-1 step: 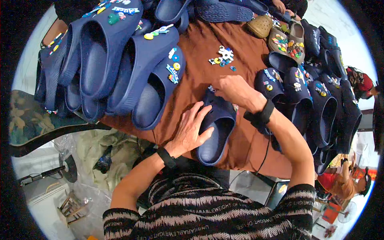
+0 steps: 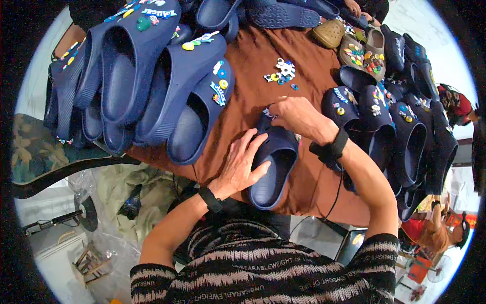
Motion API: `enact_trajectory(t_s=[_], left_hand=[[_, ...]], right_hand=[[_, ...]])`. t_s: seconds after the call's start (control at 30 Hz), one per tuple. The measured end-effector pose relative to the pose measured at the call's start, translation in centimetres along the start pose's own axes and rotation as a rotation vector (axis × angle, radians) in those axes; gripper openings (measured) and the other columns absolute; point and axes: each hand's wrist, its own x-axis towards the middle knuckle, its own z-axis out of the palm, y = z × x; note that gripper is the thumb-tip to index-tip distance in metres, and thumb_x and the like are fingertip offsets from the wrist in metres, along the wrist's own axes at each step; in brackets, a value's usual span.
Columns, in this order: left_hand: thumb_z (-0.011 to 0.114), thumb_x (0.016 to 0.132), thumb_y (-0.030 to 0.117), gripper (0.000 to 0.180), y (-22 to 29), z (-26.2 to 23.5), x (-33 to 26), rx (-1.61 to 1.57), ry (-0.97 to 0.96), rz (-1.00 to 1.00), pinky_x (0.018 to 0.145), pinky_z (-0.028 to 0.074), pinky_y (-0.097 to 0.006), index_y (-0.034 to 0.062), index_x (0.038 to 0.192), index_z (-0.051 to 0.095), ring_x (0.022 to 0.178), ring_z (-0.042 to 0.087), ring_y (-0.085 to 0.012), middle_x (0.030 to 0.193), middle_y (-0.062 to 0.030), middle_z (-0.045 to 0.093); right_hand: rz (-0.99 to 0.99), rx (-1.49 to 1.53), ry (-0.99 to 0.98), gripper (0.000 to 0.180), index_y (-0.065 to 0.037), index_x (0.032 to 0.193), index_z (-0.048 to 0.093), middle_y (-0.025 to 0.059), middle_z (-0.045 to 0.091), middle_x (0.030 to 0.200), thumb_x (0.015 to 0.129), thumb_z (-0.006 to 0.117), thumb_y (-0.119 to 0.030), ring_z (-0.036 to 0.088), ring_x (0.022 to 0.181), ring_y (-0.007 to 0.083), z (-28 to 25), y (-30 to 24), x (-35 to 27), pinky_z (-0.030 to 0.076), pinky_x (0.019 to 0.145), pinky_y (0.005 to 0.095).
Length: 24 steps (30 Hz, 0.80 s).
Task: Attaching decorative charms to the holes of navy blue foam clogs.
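Note:
A navy clog (image 2: pixel 273 169) lies on the brown cloth in front of me, toe pointing away. My left hand (image 2: pixel 242 161) holds its left side, fingers along the upper and thumb over the rim of the foot opening. Above the toe, my right hand (image 2: pixel 296 115) is closed, its fingertips pressed down at the front. Whatever those fingers pinch is hidden. A small white-and-blue charm (image 2: pixel 267 112) shows beside the fingertips. Farther off on the cloth lies a small heap of loose charms (image 2: pixel 284 70), white, yellow and blue.
Navy clogs with charms (image 2: pixel 197 114) are piled on the left, and more navy clogs (image 2: pixel 407 139) stand on the right. Tan clogs (image 2: pixel 374 53) sit at the far right. A brown cloth (image 2: pixel 243 66) covers the table. Another person's hands (image 2: pixel 354 7) show at the far edge.
My right hand has shifted very slightly at the clog's toe, the wrist a touch lower and to the right. My left hand and the clog stay in place.

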Motion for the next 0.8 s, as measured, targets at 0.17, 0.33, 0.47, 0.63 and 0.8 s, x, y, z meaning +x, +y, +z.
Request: enact_trajectory(t_s=[0.17,0.33,0.47,0.63,0.8], left_hand=[[0.067,0.087,0.034,0.072,0.0,0.1,0.0,0.026,0.013,0.013,0.114,0.03,-0.053,0.0079,0.148,0.038,0.139,0.035,-0.0429,0.151,-0.0229,0.034],[0.067,0.087,0.034,0.072,0.0,0.1,0.0,0.015,0.002,0.003,0.114,0.03,-0.053,0.0083,0.148,0.038,0.139,0.036,-0.0427,0.151,-0.0225,0.034],[0.068,0.087,0.033,0.072,0.0,0.1,-0.1,0.018,0.006,0.008,0.114,0.03,-0.052,0.0087,0.148,0.038,0.138,0.036,-0.0425,0.151,-0.0223,0.034],[0.068,0.087,0.031,0.071,-0.1,0.2,0.1,0.024,0.007,0.003,0.114,0.03,-0.052,0.0083,0.148,0.039,0.138,0.036,-0.0427,0.151,-0.0225,0.034],[0.068,0.086,0.029,0.072,0.2,0.1,0.2,0.014,0.0,0.012,0.114,0.03,-0.052,0.0078,0.148,0.038,0.138,0.036,-0.0431,0.151,-0.0228,0.034]], right_hand=[[-0.092,0.051,0.026,0.015,-0.008,0.097,0.07,0.0157,0.068,0.098,0.083,0.065,-0.012,0.067,0.096,0.0364,-0.9,0.4,-0.8,0.055,0.084,0.0464],[-0.096,0.077,0.097,0.02,-0.008,0.1,0.07,0.0159,0.068,0.099,0.081,0.062,-0.008,0.065,0.101,0.0362,-0.1,0.5,-1.5,0.053,0.088,0.046],[-0.106,0.071,0.075,0.026,-0.009,0.104,0.072,0.0132,0.065,0.103,0.08,0.061,-0.004,0.061,0.106,0.0341,0.4,0.7,-1.9,0.051,0.093,0.0448],[-0.109,-0.027,0.029,0.029,-0.011,0.105,0.073,0.0114,0.061,0.111,0.079,0.062,-0.005,0.056,0.111,0.0326,0.5,-0.4,-2.3,0.049,0.094,0.0465],[-0.058,-0.066,0.034,0.025,-0.012,0.099,0.074,0.0105,0.061,0.112,0.078,0.063,-0.005,0.055,0.113,0.0314,0.8,-0.7,-2.8,0.048,0.094,0.0473]])
